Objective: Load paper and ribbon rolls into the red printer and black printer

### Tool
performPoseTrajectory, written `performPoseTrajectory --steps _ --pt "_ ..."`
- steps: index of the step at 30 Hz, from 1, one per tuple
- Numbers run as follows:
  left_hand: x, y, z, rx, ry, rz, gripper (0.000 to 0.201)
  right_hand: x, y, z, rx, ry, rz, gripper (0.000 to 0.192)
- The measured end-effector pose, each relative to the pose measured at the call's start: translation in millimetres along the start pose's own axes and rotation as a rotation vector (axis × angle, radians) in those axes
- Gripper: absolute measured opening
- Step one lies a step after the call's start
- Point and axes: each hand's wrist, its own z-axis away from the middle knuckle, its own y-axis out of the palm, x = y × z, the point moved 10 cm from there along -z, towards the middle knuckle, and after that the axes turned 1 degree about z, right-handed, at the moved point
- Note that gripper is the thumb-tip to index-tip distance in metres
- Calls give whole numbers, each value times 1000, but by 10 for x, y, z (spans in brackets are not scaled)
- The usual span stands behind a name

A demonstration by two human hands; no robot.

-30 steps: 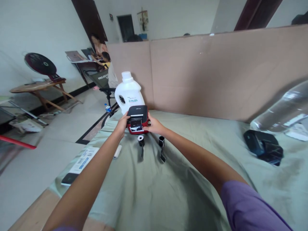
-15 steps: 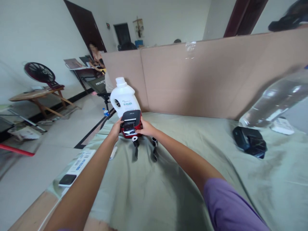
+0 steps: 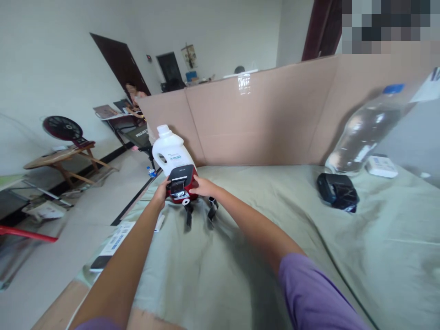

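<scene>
A small red and black label printer [image 3: 183, 179] sits at the far left of the cloth, its dark lid facing up and a glossy dark strip at its front. My left hand [image 3: 161, 191] grips its left side, while the fingers of my right hand [image 3: 203, 187] press against its right side. Just behind it stands a white jug with a handle [image 3: 174, 149]. Two small rolls with loose black tails lie in front: one roll [image 3: 186, 208] directly before the printer, the other roll [image 3: 212, 208] near my right wrist.
A cardboard panel [image 3: 261, 119] stands along the back. On the right are a clear bottle with a blue cap [image 3: 360, 133], a dark boxy device [image 3: 337, 191] and a white box [image 3: 381, 166]. A labelled white box [image 3: 118, 238] lies left, partly behind my forearm. Another person [image 3: 135, 96] sits far back.
The camera view has shifted to the right and tilted up. Both hands stay on the printer, which looks slightly turned, with more of its red right side showing.
</scene>
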Motion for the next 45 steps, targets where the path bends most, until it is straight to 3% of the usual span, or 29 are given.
performPoseTrajectory --steps 3,5,8,10,12,13,15,16,17,18,20,23,26,29,36,39,45 --pt "-125 -95 63 -114 83 -123 48 -92 -331 397 -41 32 84 72" --pt "-285 -183 159 -254 199 -153 45 -148 -783 891 -137 13 168 62" --pt "-641 -150 514 -485 518 -149 39 -137 -1764 1893 -384 -6 431 44" --pt "-832 134 880 -533 747 -149 35 -11 -2501 2608 -627 30 683 39" --pt "-889 640 1248 -420 872 -155 29 115 -3154 3237 -887 195 935 46" --pt "-872 997 1432 -274 905 -190 24 135 -3417 3494 -995 334 1020 56" --pt "-665 1889 1870 180 919 -392 27 65 -3749 3823 -1076 615 1079 78" --pt "-428 2339 2148 453 900 -554 29 -15 -3827 3900 -1058 727 1068 87" --pt "-154 2669 2433 665 877 -712 34 -111 -3856 3927 -1013 806 1047 92" --pt "110 2885 2688 810 864 -860 41 -202 -3854 3924 -960 854 1027 96" --pt "528 3083 3071 977 859 -1067 56 -327 -3813 3891 -884 882 1003 100" --pt "794 3073 3350 1006 905 -1186 63 -355 -3764 3875 -855 875 992 106" --pt "838 2968 3473 988 929 -1196 65 -232 -3679 3854 -856 869 967 109" --pt "840 2890 3630 1010 941 -1161 69 4 -3384 3665 -808 789 947 109" --pt "834 2683 4230 1159 1030 -961 69 426 -2026 3052 -548 599 955 106" --pt "848 2590 4370 1167 1036 -940 67 485 -1605 2952 -481 577 1003 108" --pt "826 2491 4595 1224 1098 -931 66 444 -1267 2994 -470 636 1049 109"
